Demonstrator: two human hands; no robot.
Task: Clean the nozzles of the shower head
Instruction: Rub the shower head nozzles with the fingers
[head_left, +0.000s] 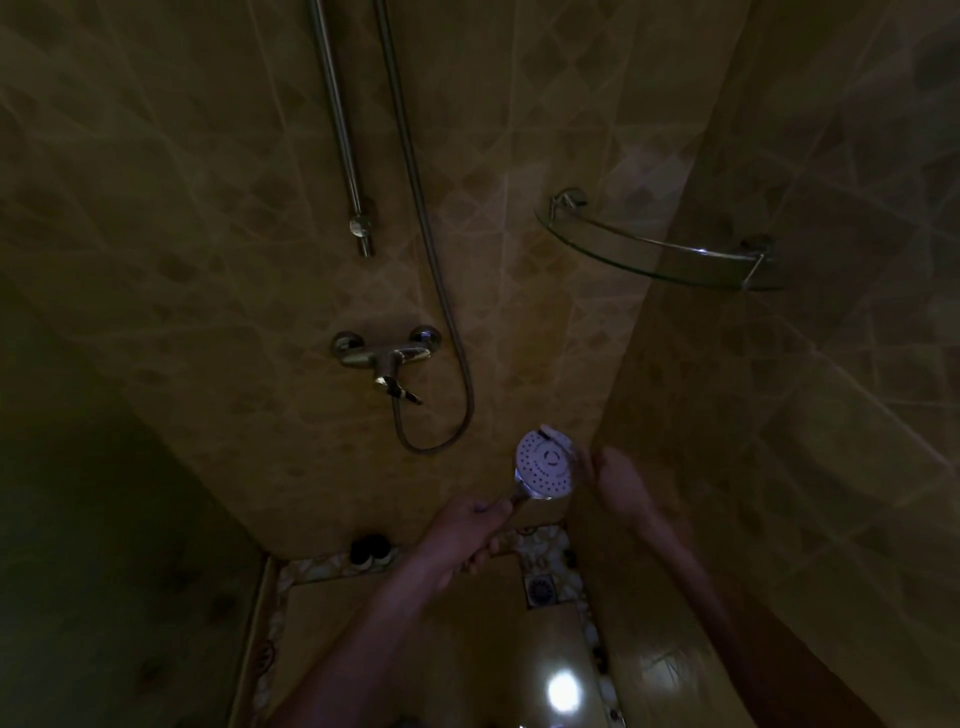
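The shower head has a glossy chrome rim and pale matt face; hose, rail and mixer tap are shiny metal; the corner shelf is glass; wall tiles look smooth.

1. A glass corner shelf with a metal rail spans the corner between the two tiled walls.
2. A chrome mixer tap is fixed to the back wall.
3. A vertical metal rail runs up the wall above the tap.
4. A square floor drain sits in the patterned floor border.
5. A small dark object, possibly a bottle, stands at the wall's foot; it is too dim to identify.
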